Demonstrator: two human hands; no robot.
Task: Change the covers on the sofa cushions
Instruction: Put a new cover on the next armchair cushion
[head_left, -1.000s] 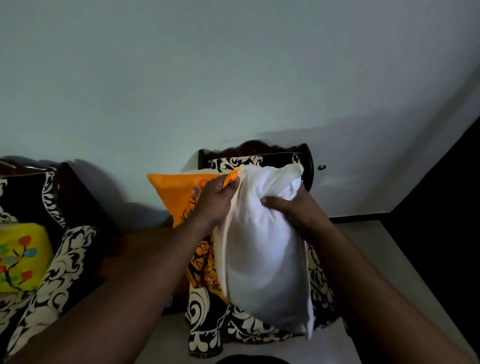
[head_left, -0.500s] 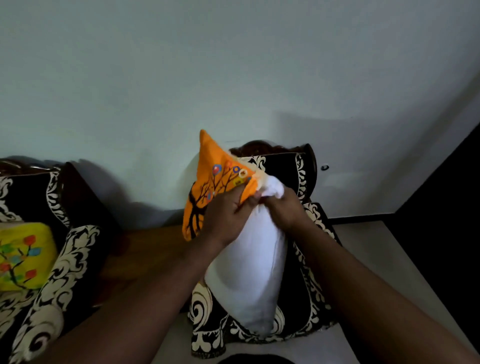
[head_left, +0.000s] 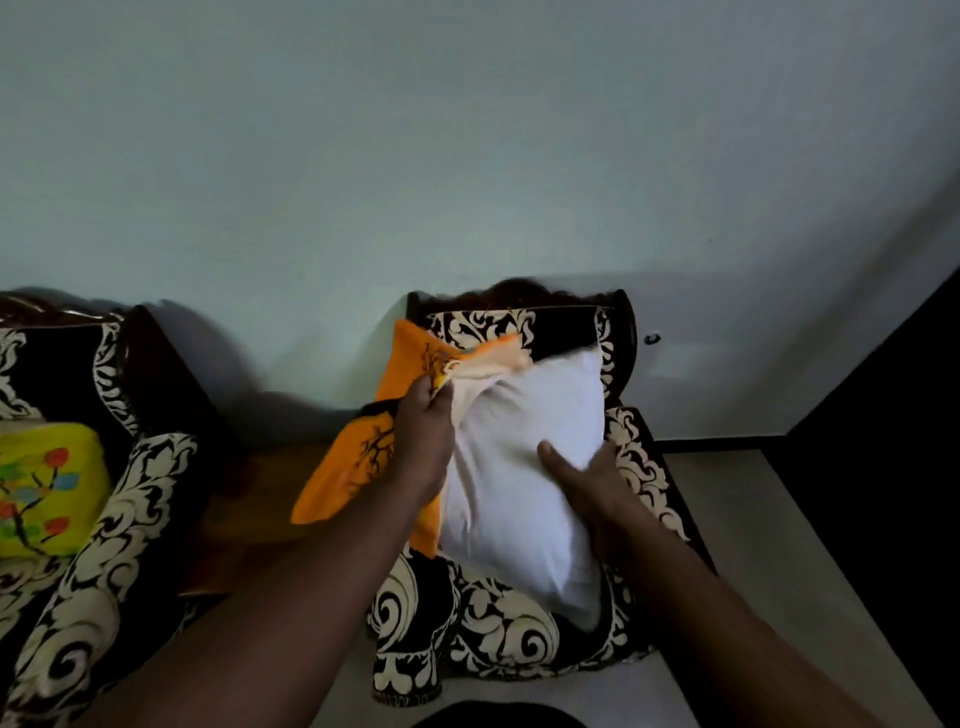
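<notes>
Dim, soft, wide-angle edge warp

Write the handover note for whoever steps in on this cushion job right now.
Left hand grips the orange cover at its open edge. Right hand lies with straight fingers on the white cushion insert, over the patterned armchair.
Done: the insert is almost wholly out of the orange cover.
Left: free it fully, then fit another cover. A yellow-covered cushion sits on the sofa at the left.

Matt white cloth on insert (head_left: 524, 457). Printed orange fabric on cover (head_left: 363, 457). Patterned woven upholstery on chair (head_left: 498, 618); glossy dark wood on frame (head_left: 524, 293). Matt painted wall (head_left: 467, 156).
</notes>
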